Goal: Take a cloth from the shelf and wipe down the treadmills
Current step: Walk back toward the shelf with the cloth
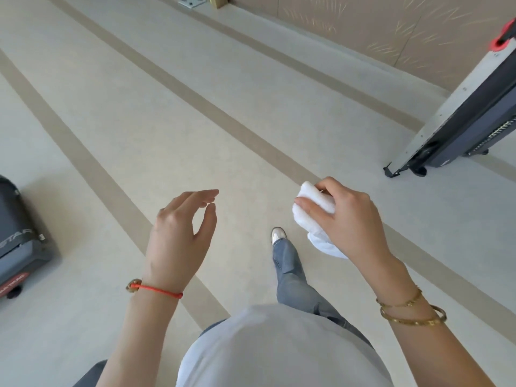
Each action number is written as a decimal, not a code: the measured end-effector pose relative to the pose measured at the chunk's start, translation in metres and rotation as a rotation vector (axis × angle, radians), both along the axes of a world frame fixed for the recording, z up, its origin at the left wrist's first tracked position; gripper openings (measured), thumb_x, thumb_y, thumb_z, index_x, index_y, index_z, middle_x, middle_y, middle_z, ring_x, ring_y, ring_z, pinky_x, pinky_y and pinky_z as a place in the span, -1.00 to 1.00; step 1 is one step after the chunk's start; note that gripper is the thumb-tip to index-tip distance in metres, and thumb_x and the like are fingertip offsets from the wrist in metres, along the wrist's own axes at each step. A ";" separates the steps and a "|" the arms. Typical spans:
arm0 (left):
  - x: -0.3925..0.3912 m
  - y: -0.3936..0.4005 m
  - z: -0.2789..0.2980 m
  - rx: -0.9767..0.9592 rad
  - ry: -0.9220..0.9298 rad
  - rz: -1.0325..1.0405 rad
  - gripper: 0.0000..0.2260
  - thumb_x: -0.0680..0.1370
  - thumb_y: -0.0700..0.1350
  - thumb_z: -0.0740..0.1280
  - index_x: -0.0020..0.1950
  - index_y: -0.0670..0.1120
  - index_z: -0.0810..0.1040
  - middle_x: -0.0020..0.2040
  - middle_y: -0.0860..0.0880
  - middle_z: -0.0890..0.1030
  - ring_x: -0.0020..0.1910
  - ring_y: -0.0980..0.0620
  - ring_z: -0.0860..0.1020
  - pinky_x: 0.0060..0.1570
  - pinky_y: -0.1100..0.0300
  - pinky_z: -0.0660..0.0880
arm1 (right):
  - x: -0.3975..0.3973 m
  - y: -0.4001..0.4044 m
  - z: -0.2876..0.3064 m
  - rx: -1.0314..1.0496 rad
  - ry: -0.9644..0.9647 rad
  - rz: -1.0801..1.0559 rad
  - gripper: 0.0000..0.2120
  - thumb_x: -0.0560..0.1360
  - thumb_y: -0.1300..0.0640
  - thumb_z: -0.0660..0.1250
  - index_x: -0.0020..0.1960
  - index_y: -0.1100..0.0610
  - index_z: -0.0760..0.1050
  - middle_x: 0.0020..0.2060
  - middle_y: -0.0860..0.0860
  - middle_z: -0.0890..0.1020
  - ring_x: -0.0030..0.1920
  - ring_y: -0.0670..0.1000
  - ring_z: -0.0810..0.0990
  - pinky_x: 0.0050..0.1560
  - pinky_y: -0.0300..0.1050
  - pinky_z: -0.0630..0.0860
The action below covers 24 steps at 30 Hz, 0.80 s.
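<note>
My right hand (346, 219) is closed around a bunched white cloth (310, 216), held in the air at waist height over the floor. My left hand (181, 227) hangs beside it with the fingers loosely apart and nothing in them. One treadmill (472, 107) stands at the far right, its grey and black deck seen at a slant with a red part at the top. The end of another dark treadmill (16, 241) shows at the left edge. Both hands are well away from either machine.
The floor is pale with tan stripes (195, 96) running diagonally. A patterned beige wall (363, 26) lies ahead on the right. A metal bracket (192, 0) sits at the wall base. My leg and shoe (279, 236) step forward between my hands.
</note>
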<state>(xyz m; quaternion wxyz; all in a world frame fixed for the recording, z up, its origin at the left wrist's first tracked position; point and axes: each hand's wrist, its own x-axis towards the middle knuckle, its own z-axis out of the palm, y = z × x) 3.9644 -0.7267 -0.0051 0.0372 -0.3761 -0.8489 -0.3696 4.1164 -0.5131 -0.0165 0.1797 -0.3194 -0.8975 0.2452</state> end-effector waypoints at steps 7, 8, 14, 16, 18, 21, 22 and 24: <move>-0.114 0.112 -0.002 0.026 0.026 0.070 -0.82 0.54 -0.32 0.35 0.10 -0.15 0.65 -0.04 -0.01 0.67 -0.30 0.52 0.43 -0.22 0.59 0.29 | -0.126 0.126 0.002 0.017 -0.020 0.073 -0.71 0.47 -0.23 0.31 -0.12 -0.01 0.45 -0.37 -0.11 0.53 -0.33 0.01 0.50 -0.39 -0.22 0.34; -0.129 0.127 0.001 0.032 0.030 0.087 -0.82 0.54 -0.31 0.35 0.10 -0.14 0.65 -0.04 0.01 0.66 -0.30 0.52 0.43 -0.23 0.57 0.30 | -0.145 0.144 0.005 0.016 -0.013 0.085 -0.69 0.46 -0.26 0.28 -0.12 -0.01 0.45 -0.39 -0.12 0.51 -0.34 0.01 0.49 -0.39 -0.23 0.34; -0.216 0.198 0.013 0.029 0.007 0.186 -0.82 0.55 -0.32 0.34 0.09 -0.15 0.65 -0.05 -0.01 0.66 -0.29 0.49 0.45 -0.22 0.56 0.30 | -0.261 0.226 0.017 -0.015 -0.015 0.195 -0.67 0.44 -0.29 0.25 -0.15 -0.01 0.42 -0.38 -0.10 0.53 -0.32 0.01 0.53 -0.34 -0.11 0.46; -0.242 0.215 0.014 0.025 -0.001 0.211 -0.82 0.54 -0.32 0.34 0.09 -0.16 0.65 -0.05 -0.01 0.66 -0.30 0.50 0.44 -0.20 0.59 0.30 | -0.296 0.245 0.016 -0.015 -0.041 0.221 -0.70 0.48 -0.23 0.30 -0.15 0.00 0.42 -0.38 -0.10 0.53 -0.31 -0.01 0.53 -0.34 -0.09 0.48; -0.270 0.231 0.013 0.022 -0.014 0.232 -0.82 0.54 -0.32 0.34 0.09 -0.16 0.65 -0.05 -0.01 0.66 -0.30 0.51 0.43 -0.20 0.58 0.30 | -0.331 0.260 0.014 -0.018 -0.052 0.245 -0.71 0.48 -0.22 0.31 -0.16 0.00 0.42 -0.38 -0.11 0.53 -0.32 -0.03 0.54 -0.35 -0.11 0.47; -0.318 0.253 0.008 0.016 -0.028 0.250 -0.82 0.54 -0.32 0.34 0.09 -0.16 0.65 -0.04 -0.02 0.67 -0.29 0.51 0.44 -0.18 0.58 0.30 | -0.385 0.282 0.008 -0.027 -0.061 0.276 -0.71 0.48 -0.23 0.31 -0.15 -0.01 0.43 -0.36 -0.12 0.55 -0.30 -0.03 0.54 -0.33 -0.09 0.49; -0.336 0.260 0.005 0.015 -0.028 0.255 -0.83 0.54 -0.32 0.35 0.09 -0.17 0.65 -0.04 -0.02 0.67 -0.30 0.52 0.43 -0.17 0.58 0.30 | -0.404 0.289 0.006 -0.031 -0.066 0.281 -0.71 0.48 -0.23 0.30 -0.15 -0.01 0.42 -0.36 -0.12 0.55 -0.30 -0.03 0.54 -0.32 -0.07 0.50; -0.374 0.275 0.000 0.014 -0.022 0.267 -0.83 0.54 -0.33 0.35 0.08 -0.18 0.65 -0.05 -0.03 0.67 -0.30 0.53 0.43 -0.18 0.59 0.30 | -0.444 0.305 0.001 -0.038 -0.070 0.286 -0.72 0.48 -0.22 0.28 -0.16 -0.01 0.42 -0.35 -0.11 0.55 -0.30 -0.03 0.55 -0.31 -0.05 0.51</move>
